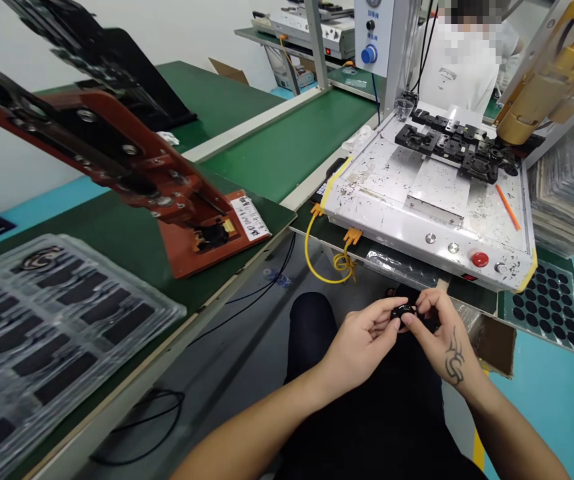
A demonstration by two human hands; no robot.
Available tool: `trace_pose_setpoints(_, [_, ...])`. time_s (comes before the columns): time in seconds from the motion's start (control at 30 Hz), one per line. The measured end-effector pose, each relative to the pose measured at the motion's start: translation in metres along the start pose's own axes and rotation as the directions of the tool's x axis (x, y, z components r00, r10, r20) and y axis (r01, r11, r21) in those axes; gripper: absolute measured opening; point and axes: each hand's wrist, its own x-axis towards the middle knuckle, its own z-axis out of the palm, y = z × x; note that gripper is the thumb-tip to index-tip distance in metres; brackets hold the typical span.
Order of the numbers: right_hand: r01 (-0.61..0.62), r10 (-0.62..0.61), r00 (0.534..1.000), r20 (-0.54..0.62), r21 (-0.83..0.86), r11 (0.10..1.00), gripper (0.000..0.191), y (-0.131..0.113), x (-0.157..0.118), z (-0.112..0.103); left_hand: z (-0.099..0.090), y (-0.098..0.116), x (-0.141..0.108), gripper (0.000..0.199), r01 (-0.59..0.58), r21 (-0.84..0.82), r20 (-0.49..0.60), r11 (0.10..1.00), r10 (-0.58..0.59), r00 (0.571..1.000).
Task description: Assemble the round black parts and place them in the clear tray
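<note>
Between my two hands is a small glossy black part (403, 311), held low over my lap in front of the white machine. The fingers and thumb of my left hand (369, 337) pinch it from the left. From the right, my right hand (437, 327) grips it with thumb and fingertips. Fingers cover much of the part, so its exact kind cannot be made out. Just beyond my hands is the front of the white dispensing machine (417, 213), with black fixtures (459, 147) on its bed.
At left stand a red-brown toggle press (187, 247) and clear trays (161, 303) with black parts. An orange stick (508, 208) lies on the machine bed. A sheet of black discs (547, 303) is at right. Yellow cable (311, 257) hangs by the machine. Another person (459, 67) sits behind it.
</note>
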Motion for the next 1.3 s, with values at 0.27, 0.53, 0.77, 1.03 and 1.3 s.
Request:
trace_pose_setpoints(0.27, [0.131, -0.131, 0.983, 0.126, 0.007, 0.991, 0.009, -0.005, 0.015, -0.009, -0.017, 0.019, 0.006, 0.052, -0.033, 0.143, 0.133, 0.989, 0.013, 0.991])
trace_pose_setpoints(0.53, [-0.308, 0.254, 0.949, 0.187, 0.385, 0.87, 0.033, -0.004, 0.021, 0.003, -0.016, 0.007, 0.01, 0.04, 0.086, -0.15, 0.012, 0.985, -0.085, 0.996])
trace_pose_setpoints(0.77, [-0.298, 0.234, 0.95, 0.208, 0.368, 0.881, 0.029, -0.009, 0.01, 0.003, -0.013, 0.014, 0.007, 0.04, 0.105, -0.187, -0.017, 0.977, -0.111, 0.994])
trace_pose_setpoints(1.03, [-0.27, 0.206, 0.956, 0.206, 0.357, 0.894, 0.024, -0.018, 0.008, 0.0, -0.013, 0.017, 0.009, 0.046, 0.148, -0.241, 0.044, 0.959, -0.141, 0.989])
trace_pose_setpoints(1.3, [-0.277, 0.216, 0.953, 0.211, 0.328, 0.903, 0.022, -0.019, 0.01, -0.001, -0.014, 0.021, 0.002, 0.032, 0.016, 0.055, 0.022, 0.998, -0.017, 1.0])
